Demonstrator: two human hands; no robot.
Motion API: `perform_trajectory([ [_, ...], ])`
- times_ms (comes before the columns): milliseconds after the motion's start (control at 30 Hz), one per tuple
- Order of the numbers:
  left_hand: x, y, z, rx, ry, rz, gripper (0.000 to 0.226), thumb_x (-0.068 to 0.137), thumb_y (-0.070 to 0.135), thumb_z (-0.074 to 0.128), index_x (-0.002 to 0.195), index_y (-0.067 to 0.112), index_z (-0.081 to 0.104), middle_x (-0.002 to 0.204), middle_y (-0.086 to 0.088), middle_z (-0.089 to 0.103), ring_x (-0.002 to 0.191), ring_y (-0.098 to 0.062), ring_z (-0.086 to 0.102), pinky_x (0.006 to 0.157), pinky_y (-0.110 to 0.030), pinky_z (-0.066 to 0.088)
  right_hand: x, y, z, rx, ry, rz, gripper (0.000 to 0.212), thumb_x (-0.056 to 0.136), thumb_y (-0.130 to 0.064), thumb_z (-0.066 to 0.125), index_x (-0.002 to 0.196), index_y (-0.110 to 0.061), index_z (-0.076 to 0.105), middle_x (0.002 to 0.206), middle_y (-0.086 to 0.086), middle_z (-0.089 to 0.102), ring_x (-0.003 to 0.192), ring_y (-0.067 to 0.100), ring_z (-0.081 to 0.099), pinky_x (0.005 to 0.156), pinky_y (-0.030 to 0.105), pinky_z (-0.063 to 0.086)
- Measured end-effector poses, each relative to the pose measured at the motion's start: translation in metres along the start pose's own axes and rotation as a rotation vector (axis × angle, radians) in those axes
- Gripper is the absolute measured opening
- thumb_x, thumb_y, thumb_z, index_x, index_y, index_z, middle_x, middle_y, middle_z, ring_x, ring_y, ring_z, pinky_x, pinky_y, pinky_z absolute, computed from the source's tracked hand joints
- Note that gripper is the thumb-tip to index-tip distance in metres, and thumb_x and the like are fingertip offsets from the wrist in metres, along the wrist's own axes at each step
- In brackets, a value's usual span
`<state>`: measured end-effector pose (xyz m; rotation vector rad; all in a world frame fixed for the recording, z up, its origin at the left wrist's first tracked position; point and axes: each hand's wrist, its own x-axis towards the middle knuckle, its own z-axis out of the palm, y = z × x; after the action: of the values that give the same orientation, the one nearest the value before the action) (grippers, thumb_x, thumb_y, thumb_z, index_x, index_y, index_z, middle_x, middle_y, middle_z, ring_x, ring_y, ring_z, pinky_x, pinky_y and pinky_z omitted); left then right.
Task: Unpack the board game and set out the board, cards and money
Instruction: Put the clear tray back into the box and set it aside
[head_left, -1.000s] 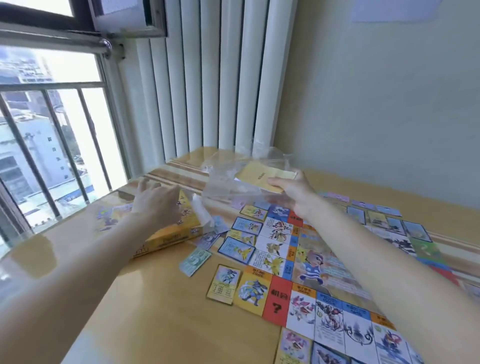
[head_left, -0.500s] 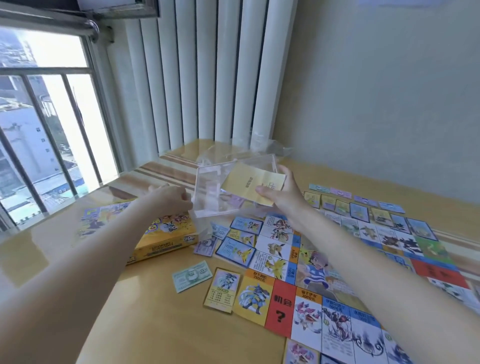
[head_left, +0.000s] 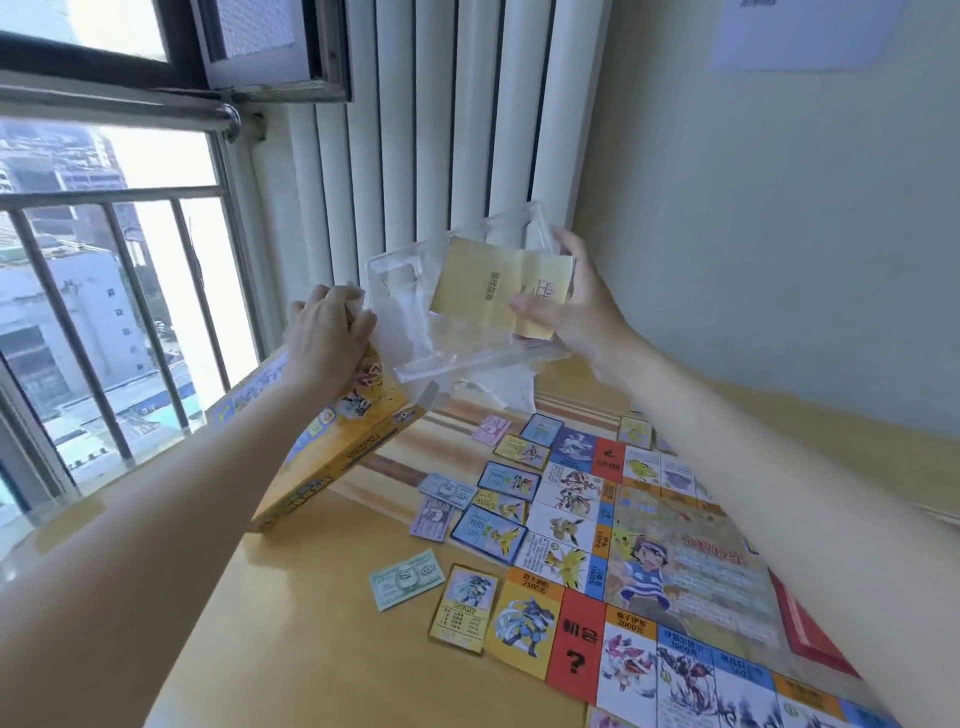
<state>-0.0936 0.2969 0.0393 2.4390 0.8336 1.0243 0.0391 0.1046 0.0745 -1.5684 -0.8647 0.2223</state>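
The colourful printed game board (head_left: 670, 566) lies flat on the glossy yellow wooden worktop (head_left: 291, 639). Its squares carry cartoon creatures and price labels; "2500", "2000" and a red square with a black "?" can be read, while the other characters are too small to make out. A yellow-framed creature card (head_left: 464, 607) sits just beside the board's near corner, with a pale green paper banknote (head_left: 408, 578) marked "1000" next to it. More blue-framed cards (head_left: 488, 527) and lilac and blue banknotes (head_left: 439, 501) lie along the board's left edge.

The left hand (head_left: 327, 338) has its grip curled on the top edge of the yellow cardboard game box (head_left: 337, 447), which is tilted with its lower corner on the worktop. The right hand (head_left: 566, 306) holds its grip clamped on a clear moulded plastic tray (head_left: 410, 306) together with a folded yellow paper leaflet (head_left: 488, 288), both raised above the worktop; the leaflet's print is unreadable. What, if anything, is in the tray cannot be told.
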Motion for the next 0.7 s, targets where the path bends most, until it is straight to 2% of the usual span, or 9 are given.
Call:
perform_trajectory([
  [33, 0.000, 0.006, -0.002, -0.012, -0.011, 0.017, 0.037, 0.095, 0.015, 0.042, 0.129, 0.002, 0.049, 0.131, -0.020, 0.047, 0.121, -0.035, 0.038, 0.099, -0.035, 0.025, 0.000, -0.006, -0.003, -0.041, -0.025, -0.013, 0.078, 0.083, -0.004, 0.066, 0.142, -0.027, 0.021, 0.121, 0.011, 0.054, 0.103, 0.029, 0.060, 0.078, 0.049, 0.056],
  [133, -0.001, 0.017, -0.005, -0.021, -0.076, 0.052, 0.037, 0.096, 0.011, 0.039, 0.131, -0.001, 0.045, 0.130, -0.023, 0.047, 0.122, -0.031, 0.038, 0.098, -0.032, 0.023, -0.001, -0.019, -0.012, -0.195, -0.095, -0.022, 0.077, 0.084, -0.004, 0.065, 0.143, -0.022, 0.020, 0.104, 0.004, 0.056, 0.091, 0.020, 0.058, 0.061, 0.023, 0.055],
  [167, 0.000, 0.018, -0.005, -0.007, -0.104, 0.055, 0.038, 0.097, 0.011, 0.039, 0.133, 0.000, 0.044, 0.131, -0.022, 0.046, 0.122, -0.031, 0.037, 0.097, -0.030, 0.022, 0.000, -0.022, -0.014, -0.217, -0.114, -0.008, 0.077, 0.084, -0.003, 0.066, 0.143, -0.022, 0.020, 0.099, 0.001, 0.056, 0.089, 0.019, 0.058, 0.057, 0.020, 0.053],
  [233, 0.003, 0.017, -0.004, 0.003, -0.154, 0.051, 0.040, 0.096, 0.013, 0.040, 0.135, 0.004, 0.043, 0.133, -0.020, 0.045, 0.123, -0.031, 0.037, 0.096, -0.029, 0.021, 0.002, -0.027, -0.018, -0.212, -0.160, 0.062, 0.078, 0.083, -0.002, 0.065, 0.143, -0.023, 0.019, 0.094, -0.002, 0.056, 0.086, 0.020, 0.059, 0.054, 0.024, 0.055],
  [367, 0.007, 0.016, -0.002, -0.005, -0.229, 0.018, 0.040, 0.095, 0.016, 0.044, 0.134, 0.007, 0.046, 0.134, -0.018, 0.045, 0.125, -0.033, 0.038, 0.098, -0.034, 0.029, 0.005, -0.032, -0.026, -0.131, -0.257, 0.201, 0.084, 0.084, 0.004, 0.062, 0.145, -0.027, 0.015, 0.106, 0.010, 0.057, 0.085, 0.026, 0.062, 0.062, 0.037, 0.057],
  [500, 0.007, 0.017, -0.001, 0.011, -0.316, 0.044, 0.040, 0.095, 0.017, 0.044, 0.134, 0.009, 0.046, 0.134, -0.017, 0.045, 0.123, -0.034, 0.041, 0.100, -0.038, 0.036, 0.005, -0.032, -0.036, -0.134, -0.302, 0.266, 0.078, 0.085, 0.005, 0.060, 0.142, -0.028, 0.018, 0.109, 0.012, 0.056, 0.076, 0.024, 0.061, 0.053, 0.030, 0.055],
  [600, 0.008, 0.019, -0.001, 0.031, -0.355, 0.051, 0.039, 0.095, 0.018, 0.044, 0.133, 0.008, 0.047, 0.132, -0.018, 0.046, 0.122, -0.034, 0.043, 0.099, -0.039, 0.039, 0.004, -0.031, -0.040, -0.188, -0.313, 0.278, 0.074, 0.087, 0.005, 0.058, 0.141, -0.029, 0.021, 0.111, 0.014, 0.053, 0.085, 0.028, 0.054, 0.046, 0.026, 0.045],
  [700, 0.005, 0.022, 0.003, 0.069, -0.387, 0.089, 0.036, 0.095, 0.019, 0.047, 0.128, 0.006, 0.051, 0.128, -0.018, 0.050, 0.119, -0.032, 0.046, 0.097, -0.036, 0.039, 0.004, -0.031, -0.042, -0.230, -0.319, 0.255, 0.074, 0.087, 0.006, 0.057, 0.141, -0.029, 0.021, 0.104, 0.012, 0.053, 0.077, 0.020, 0.052, 0.044, 0.023, 0.040],
])
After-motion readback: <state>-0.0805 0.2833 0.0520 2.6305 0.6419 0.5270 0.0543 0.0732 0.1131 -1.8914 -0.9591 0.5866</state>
